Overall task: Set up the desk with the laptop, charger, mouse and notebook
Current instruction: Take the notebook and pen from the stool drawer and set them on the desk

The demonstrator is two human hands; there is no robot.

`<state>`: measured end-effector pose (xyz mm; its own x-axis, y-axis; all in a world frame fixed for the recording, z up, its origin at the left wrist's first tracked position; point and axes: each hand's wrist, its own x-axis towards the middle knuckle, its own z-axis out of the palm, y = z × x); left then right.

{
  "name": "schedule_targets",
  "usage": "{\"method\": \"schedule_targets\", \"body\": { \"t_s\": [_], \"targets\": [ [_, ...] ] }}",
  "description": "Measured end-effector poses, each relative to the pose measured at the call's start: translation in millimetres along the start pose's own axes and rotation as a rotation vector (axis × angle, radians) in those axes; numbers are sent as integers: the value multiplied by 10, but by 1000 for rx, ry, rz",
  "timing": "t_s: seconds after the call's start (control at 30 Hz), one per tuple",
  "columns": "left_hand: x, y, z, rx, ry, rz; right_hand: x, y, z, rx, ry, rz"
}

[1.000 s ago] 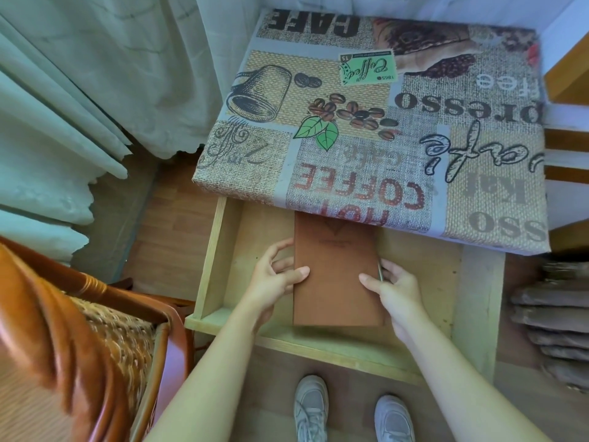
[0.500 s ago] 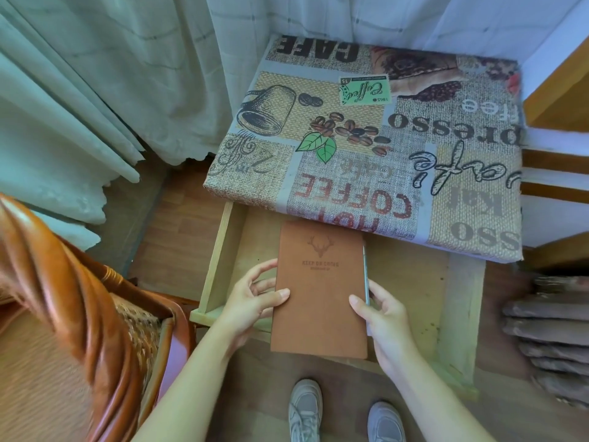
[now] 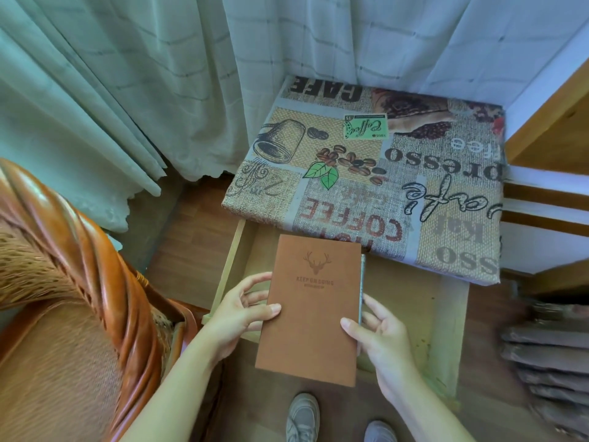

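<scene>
Two hands, left point(image 3: 237, 309) and right point(image 3: 379, 334), closed on notebook point(image 3: 310, 309) edges, held above open drawer point(image 3: 411, 301). Fetching step. Next, probably: lift clear, lay flat on worktop point(image 3: 446, 173).

The desk point(image 3: 382, 173) top, under its coffee-print cloth, lies bare and open from above. Curtains point(image 3: 143, 90) hang close along its far and left edges. The open drawer point(image 3: 414, 291) juts toward the person, its wooden floor free to the right of the notebook point(image 3: 314, 309). A wicker chair point(image 3: 73, 282) crowds the left side, near the drawer's left corner. Wooden slats point(image 3: 541, 199) bound the right.
</scene>
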<state>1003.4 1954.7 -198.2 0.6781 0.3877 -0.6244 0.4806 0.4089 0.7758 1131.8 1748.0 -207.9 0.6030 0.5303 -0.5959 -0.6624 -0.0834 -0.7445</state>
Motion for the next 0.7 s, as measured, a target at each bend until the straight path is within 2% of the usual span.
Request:
{"method": "schedule_targets", "body": {
  "t_s": [0.33,0.57,0.7],
  "targets": [
    [414,495,266,43,12,154,391,-594,-96,-166,41,-165],
    [1020,975,560,136,157,319,922,-1098,-127,-308,75,-328],
    [1427,1232,727,208,234,379,1261,-1303,-130,-428,176,-381]
  ]
}}
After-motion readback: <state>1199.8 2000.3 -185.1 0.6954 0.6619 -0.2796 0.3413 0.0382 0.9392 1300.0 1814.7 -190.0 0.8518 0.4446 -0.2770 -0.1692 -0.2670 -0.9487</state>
